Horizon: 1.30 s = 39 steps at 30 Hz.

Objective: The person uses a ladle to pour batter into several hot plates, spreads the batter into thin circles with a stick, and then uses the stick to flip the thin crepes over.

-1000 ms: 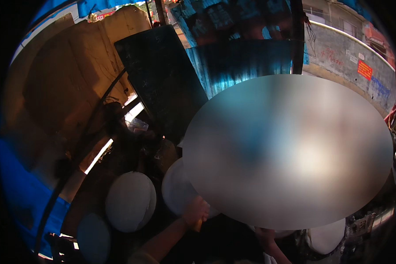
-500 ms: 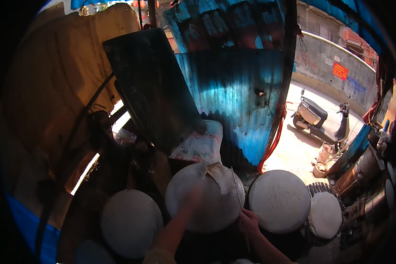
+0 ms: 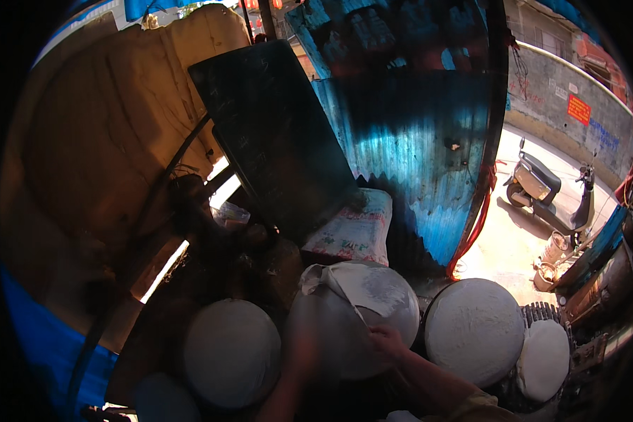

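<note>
A large round griddle [image 3: 394, 344] with a dull grey-white surface lies in front of me. On its far part is a thin white sheet [image 3: 373, 285], like a dough skin, gathered into a crumpled fold at its left end. My right hand [image 3: 389, 342] is closed round the lower end of a thin stick [image 3: 346, 301], which slants up and left along the sheet's edge. Low over the griddle's left side is my left hand [image 3: 302, 355], smeared by motion, so its fingers cannot be made out.
Another white-covered round [image 3: 232, 352] is at the left; two more, a large one [image 3: 475, 330] and a small one [image 3: 544, 360], are at the right. A printed sack [image 3: 355, 228] and a dark board [image 3: 274, 141] stand behind. Outside, a scooter [image 3: 548, 186] is parked.
The view has shifted, moving the scene rightward. The stick has swung from nearly upright to leaning left. The sheet now spreads over more of the far griddle. My left hand has come down nearer me.
</note>
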Tool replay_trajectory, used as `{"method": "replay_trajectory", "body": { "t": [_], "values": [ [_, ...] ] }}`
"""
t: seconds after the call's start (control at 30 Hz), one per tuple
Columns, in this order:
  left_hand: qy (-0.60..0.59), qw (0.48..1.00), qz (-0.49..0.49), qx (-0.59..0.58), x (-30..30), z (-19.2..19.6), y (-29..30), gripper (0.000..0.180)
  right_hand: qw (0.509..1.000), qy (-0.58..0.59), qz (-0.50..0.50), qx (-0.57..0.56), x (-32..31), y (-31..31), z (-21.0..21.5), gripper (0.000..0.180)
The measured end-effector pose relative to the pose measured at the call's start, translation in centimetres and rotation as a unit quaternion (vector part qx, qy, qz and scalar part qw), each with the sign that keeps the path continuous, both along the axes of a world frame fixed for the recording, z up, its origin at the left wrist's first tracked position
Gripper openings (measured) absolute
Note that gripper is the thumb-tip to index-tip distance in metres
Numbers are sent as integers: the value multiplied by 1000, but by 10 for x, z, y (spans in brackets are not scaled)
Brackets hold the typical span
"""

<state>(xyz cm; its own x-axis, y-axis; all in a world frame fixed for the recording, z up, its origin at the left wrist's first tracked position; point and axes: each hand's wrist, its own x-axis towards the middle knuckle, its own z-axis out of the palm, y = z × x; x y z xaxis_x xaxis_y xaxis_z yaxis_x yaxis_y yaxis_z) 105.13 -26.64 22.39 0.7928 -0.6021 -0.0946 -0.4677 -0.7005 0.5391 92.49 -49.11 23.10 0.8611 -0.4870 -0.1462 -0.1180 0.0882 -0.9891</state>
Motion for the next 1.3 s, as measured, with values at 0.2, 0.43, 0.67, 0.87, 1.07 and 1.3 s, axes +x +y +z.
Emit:
{"method": "replay_trajectory", "body": {
  "t": [0.2,0.43,0.67,0.87,1.07,1.3],
  "values": [
    [282,921,184,-197,-105,104,14,23,996,90,1,-7,-8,-71,19,27],
    [465,612,325,-551,-170,174,46,15,971,161,165,56,-9,-132,44,29],
    [494,478,354,-634,-211,168,62,41,936,176,290,96,2,-106,45,27],
    [496,397,310,-707,-208,161,55,51,955,210,210,9,19,-121,60,29],
    [457,523,276,-665,-235,176,72,52,904,227,356,69,1,-138,58,25],
    [480,517,286,-648,-214,173,58,50,900,238,364,24,18,-111,60,27]
  ]
}}
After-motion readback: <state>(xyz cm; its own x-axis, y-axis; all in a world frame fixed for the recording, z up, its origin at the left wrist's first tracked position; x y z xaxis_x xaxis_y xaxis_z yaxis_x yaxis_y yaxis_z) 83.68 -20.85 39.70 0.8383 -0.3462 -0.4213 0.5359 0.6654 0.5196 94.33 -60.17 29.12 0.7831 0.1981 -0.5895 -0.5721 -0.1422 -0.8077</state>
